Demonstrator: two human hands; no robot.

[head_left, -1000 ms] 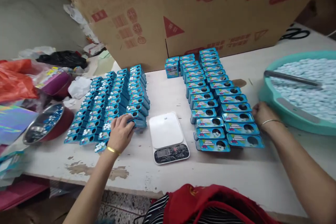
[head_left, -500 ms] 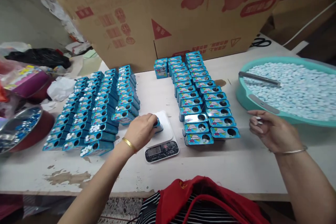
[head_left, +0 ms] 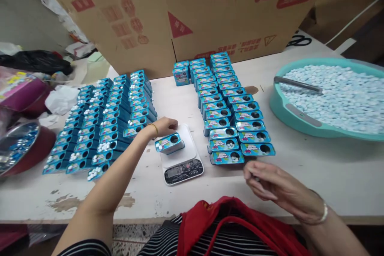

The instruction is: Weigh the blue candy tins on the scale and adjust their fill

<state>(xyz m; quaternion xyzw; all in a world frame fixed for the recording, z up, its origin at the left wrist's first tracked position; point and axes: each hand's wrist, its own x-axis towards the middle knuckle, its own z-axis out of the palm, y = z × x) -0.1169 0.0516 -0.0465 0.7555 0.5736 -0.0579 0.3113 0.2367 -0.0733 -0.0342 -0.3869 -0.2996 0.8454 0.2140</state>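
White plastic scale [head_left: 183, 157], from the head view, bears a blue rectangular tin [head_left: 168, 143] with white pellets [head_left: 159, 146] on top, probably light, stiff and slick, best held by its sides. Beyond the scale, the left hand [head_left: 165, 127] bends its fingers, grip unclear; right of the scale, the right hand [head_left: 273, 184] curls, contents hidden. Farther right of it, a teal oval basin [head_left: 279, 108] holds pale-blue pellets [head_left: 339, 96].

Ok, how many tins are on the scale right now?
1: a blue tin on the white platform of the scale, with the left hand just beyond it. No second tin shows there, though tin and hand block part of the view.
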